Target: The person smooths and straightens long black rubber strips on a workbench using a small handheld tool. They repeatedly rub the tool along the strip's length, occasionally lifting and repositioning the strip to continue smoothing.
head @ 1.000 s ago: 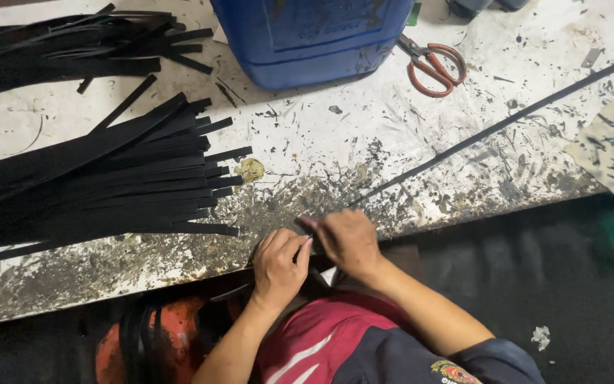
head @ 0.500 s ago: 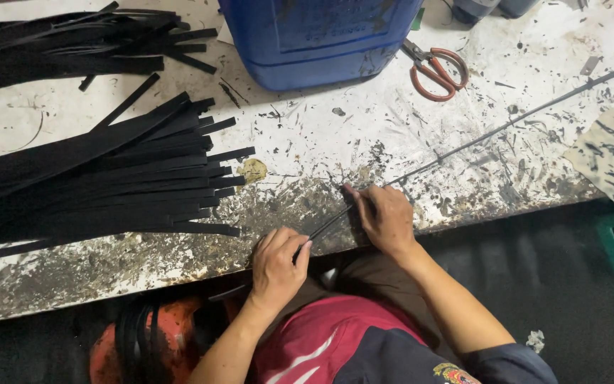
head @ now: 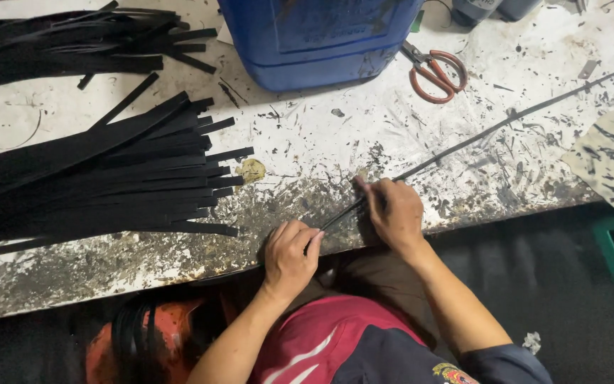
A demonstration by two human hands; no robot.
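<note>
Fingers of the right hand [head: 394, 211] have slid further up the thin black strip [head: 506, 121] (pinching it), while the left hand [head: 289, 257] stays clenched on its near end.

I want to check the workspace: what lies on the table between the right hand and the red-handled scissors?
Head view: only stained bare table between right hand and scissors.

— What are the hands on?
— The left hand [head: 289, 257] and right hand [head: 394, 211] both pinch one thin black strip [head: 506, 121] at the worktable's [head: 321, 149] edge.
— Around them?
— Black strips [head: 101, 178] at left, blue canister [head: 318, 43] and red-handled scissors [head: 435, 70] beyond.
</note>
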